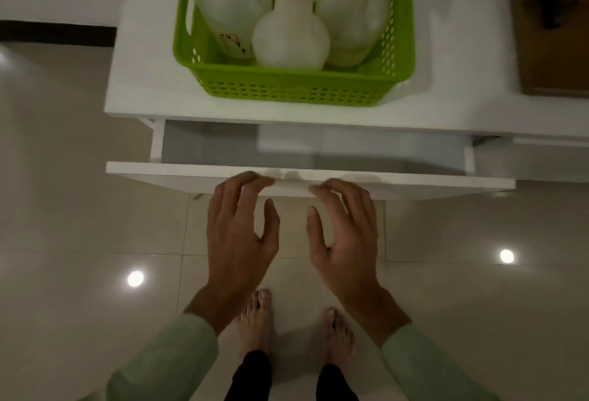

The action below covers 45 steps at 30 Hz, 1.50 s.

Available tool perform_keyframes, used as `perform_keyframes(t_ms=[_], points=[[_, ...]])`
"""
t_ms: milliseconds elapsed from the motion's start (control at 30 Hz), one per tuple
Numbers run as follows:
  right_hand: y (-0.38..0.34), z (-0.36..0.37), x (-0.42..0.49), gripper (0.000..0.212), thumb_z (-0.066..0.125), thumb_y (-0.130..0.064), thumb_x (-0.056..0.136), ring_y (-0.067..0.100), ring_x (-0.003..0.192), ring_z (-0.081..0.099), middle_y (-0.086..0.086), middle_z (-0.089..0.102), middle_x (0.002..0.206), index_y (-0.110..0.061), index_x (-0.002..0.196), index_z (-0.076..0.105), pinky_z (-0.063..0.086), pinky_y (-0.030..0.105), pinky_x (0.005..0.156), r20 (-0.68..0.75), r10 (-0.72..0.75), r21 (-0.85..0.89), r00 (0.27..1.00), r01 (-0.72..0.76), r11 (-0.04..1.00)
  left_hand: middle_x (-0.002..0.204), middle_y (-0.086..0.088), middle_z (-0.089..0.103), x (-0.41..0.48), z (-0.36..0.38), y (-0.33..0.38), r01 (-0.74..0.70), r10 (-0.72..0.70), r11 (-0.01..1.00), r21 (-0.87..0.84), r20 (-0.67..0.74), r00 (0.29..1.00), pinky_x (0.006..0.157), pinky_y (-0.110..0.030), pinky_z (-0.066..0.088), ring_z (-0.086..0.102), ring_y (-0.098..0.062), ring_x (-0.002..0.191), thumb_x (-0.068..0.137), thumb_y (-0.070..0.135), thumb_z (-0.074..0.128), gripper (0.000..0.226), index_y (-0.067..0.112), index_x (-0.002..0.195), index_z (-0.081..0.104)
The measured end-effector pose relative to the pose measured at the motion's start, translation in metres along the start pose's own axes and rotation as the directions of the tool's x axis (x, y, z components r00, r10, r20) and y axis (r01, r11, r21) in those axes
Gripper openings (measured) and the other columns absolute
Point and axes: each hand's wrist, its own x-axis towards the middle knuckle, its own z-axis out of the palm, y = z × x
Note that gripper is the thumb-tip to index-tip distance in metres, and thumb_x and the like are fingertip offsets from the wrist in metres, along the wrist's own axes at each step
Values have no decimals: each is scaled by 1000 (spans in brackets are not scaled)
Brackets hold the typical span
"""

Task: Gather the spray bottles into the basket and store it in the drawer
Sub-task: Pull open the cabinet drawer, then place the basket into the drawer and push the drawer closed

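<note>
White cabinet top (143, 82) held the green basket (296, 88) with three spray bottles (290, 40), drawer (223, 174) part open, left hand (237, 228) and right hand (345, 235) both empty, fingers spread; probably light but top-heavy, grip both side rims.

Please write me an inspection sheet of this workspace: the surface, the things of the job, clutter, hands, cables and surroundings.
Surface: white cabinet top, bare around the basket.
Job's things: green basket stands on the top near its front edge, with three spray bottles upright inside; the drawer below is pulled partly open and looks empty.
Clutter: nothing seen.
Hands: left hand and right hand are open and hold nothing; fingertips are at the drawer front's top edge.
Cables: nothing seen.
Surroundings: glossy tiled floor with light reflections, bare feet below the hands, a brown wooden piece at the right, blurred.
</note>
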Motion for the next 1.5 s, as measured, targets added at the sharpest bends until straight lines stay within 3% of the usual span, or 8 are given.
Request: perform_keyframes(t_ms=[100, 167, 367, 833, 1100, 1200, 1300, 1500], points=[[-5, -15, 20, 50, 53, -21, 97, 27, 138, 39, 8, 49, 142, -18, 146, 46, 24, 42, 120, 257, 90, -326, 962, -1, 945, 145, -6, 45, 13, -7, 13, -38, -8, 971, 238, 186, 982, 117, -41, 27, 35, -24, 141, 93, 22, 55, 50, 17, 141, 44], [-2, -18, 23, 52, 53, -20, 97, 27, 136, 40, 6, 50, 139, -21, 147, 42, 19, 46, 122, 342, 124, -386, 931, 19, 922, 141, -8, 48, 14, -7, 17, -68, -27, 938, 341, 267, 963, 119, -46, 23, 37, -28, 139, 91, 21, 57, 51, 15, 140, 45], [-11, -33, 10, 50, 57, -15, 93, 24, 127, 46, 2, 55, 129, -21, 142, 47, 24, 43, 119, 397, 149, -348, 906, -2, 937, 132, -9, 54, 1, -19, 35, -35, -96, 923, 382, 318, 943, 117, -47, 27, 45, -29, 129, 91, 20, 57, 44, 13, 134, 50], [-21, -70, -48, 52, 56, 5, 86, 23, 108, 59, 0, 66, 122, -20, 131, 62, 41, 37, 99, 525, 182, -213, 831, -78, 974, 147, -13, 38, -79, -42, 50, 42, -208, 940, 338, 473, 856, 123, -51, 12, 24, -33, 145, 94, 9, 51, 55, 13, 147, 37], [-16, -91, -45, 41, 52, -11, 98, 17, 123, 54, -4, 59, 136, -22, 137, 56, 38, 30, 104, 611, 209, -58, 764, -219, 974, 150, -11, 36, -83, -53, 56, 95, -252, 947, 305, 528, 811, 124, -47, 11, 23, -30, 145, 97, 17, 47, 56, 15, 151, 29], [-21, -112, -16, 42, 54, -17, 99, 18, 134, 48, -2, 51, 144, -21, 141, 51, 41, 35, 111, 488, 199, 58, 850, -258, 964, 149, -13, 39, -51, -67, 71, 180, -232, 971, 156, 455, 859, 120, -43, 26, 33, -28, 142, 99, 17, 49, 53, 12, 149, 33], [-29, -130, 28, 36, 55, -14, 98, 20, 122, 56, -1, 53, 132, -17, 134, 54, 50, 42, 101, 219, 209, 207, 953, -254, 945, 144, -11, 46, 1, -84, 87, 172, -175, 985, 32, 233, 957, 113, -39, 37, 43, -25, 134, 99, 16, 48, 45, 11, 143, 42], [-35, -138, 127, 40, 57, -19, 97, 19, 113, 55, 2, 52, 131, -14, 136, 49, 51, 38, 92, -59, 365, 269, 929, -337, 902, 137, -13, 48, 114, -105, 95, 213, -229, 971, -107, -158, 961, 101, -18, 31, 46, -26, 128, 95, 16, 51, 42, 6, 136, 46]])
